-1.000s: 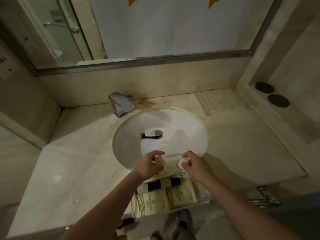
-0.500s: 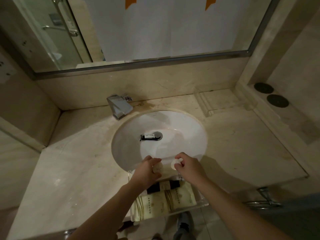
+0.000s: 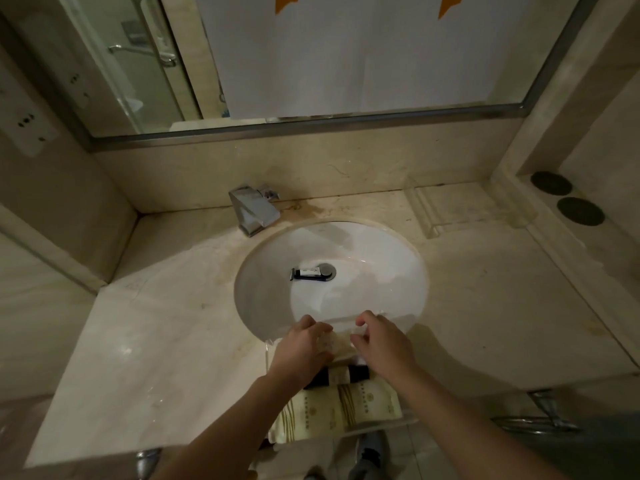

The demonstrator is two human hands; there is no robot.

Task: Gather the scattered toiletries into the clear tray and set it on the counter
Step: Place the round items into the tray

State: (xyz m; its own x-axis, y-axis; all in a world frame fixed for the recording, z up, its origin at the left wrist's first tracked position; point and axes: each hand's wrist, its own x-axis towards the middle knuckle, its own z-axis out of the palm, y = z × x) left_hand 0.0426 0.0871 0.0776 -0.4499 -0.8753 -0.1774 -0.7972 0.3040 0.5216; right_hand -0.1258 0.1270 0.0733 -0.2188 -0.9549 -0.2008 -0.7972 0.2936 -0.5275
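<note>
- at the counter's (image 3: 156, 341) front edge, the clear tray (image 3: 410, 420) overhangs, its far end over the sink (image 3: 277, 271).
- left hand (image 3: 301, 355) and right hand (image 3: 382, 344) reach into it, fingers curled; what they grasp i cannot tell.
- cream sachets (image 3: 332, 414) lie inside.
- a small tube (image 3: 308, 273) sits by the drain.

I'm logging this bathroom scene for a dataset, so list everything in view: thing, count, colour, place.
small tube: 1, black cap and white label, in the sink bowl beside the drain
clear tray: 1, transparent, at the counter's front edge, overhanging the sink rim
packets: 2, cream with gold stripes, in the tray's near part
dark-banded bottle: 1, black and cream, in the tray under the hands
sink: 1, white, set in the counter
faucet: 1, chrome, behind the sink to the left
counter: 1, beige marble
mirror: 1, steel-framed, on the back wall
round discs: 2, dark, on the right ledge
left hand: over the tray, fingers curled
right hand: over the tray, fingers curled
</note>
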